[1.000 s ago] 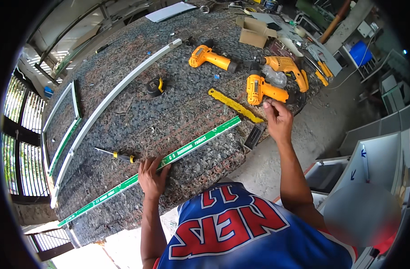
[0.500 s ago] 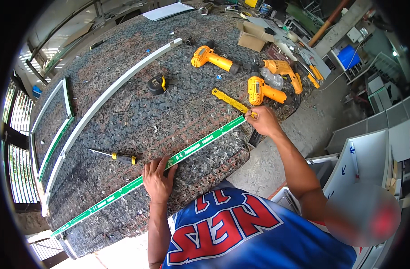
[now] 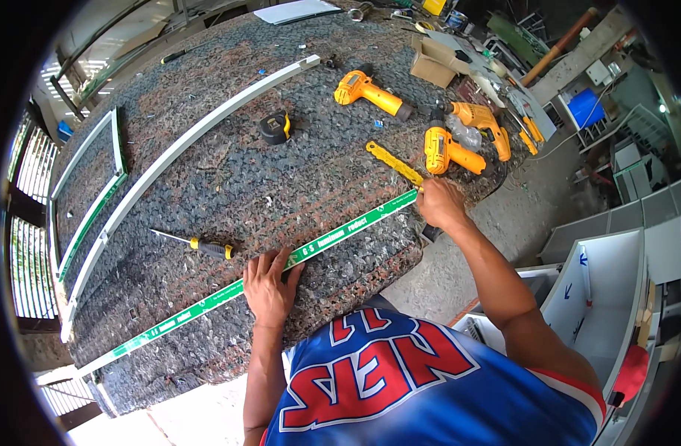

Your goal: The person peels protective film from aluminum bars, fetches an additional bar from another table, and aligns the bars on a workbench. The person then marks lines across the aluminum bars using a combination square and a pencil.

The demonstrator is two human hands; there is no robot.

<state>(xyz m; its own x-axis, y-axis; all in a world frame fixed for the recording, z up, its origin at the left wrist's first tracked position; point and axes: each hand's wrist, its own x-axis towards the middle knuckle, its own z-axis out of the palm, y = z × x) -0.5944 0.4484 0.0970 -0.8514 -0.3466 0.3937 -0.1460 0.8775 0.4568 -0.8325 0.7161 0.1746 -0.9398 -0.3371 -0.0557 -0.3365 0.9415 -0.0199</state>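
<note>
A long, straight aluminium bar (image 3: 184, 316) with green-and-white film lies along the near side of the carpeted table. My left hand (image 3: 270, 288) is on its middle, fingers curled over it and thumb at the near side. At the bar's right end, my right hand (image 3: 442, 203) has its fingers closed around the near end of a yellow notched strip (image 3: 394, 162). The strip slants away to the upper left. A dark block (image 3: 431, 233) shows partly below that hand; how it joins the strip is hidden. A screwdriver (image 3: 199, 245) lies beyond the bar.
A white bar (image 3: 184, 152), bowed by the lens, and a frame (image 3: 95, 215) lie on the left. Farther back are a tape measure (image 3: 275, 127), orange cordless drills (image 3: 370, 94) (image 3: 450, 151), a corded drill (image 3: 480, 123) and a cardboard box (image 3: 435, 63). White cabinet parts (image 3: 601, 290) stand right.
My right hand has turned slightly and covers more of the strip's near end and the dark block. My left hand stays on the bar. The whole view has shifted a little.
</note>
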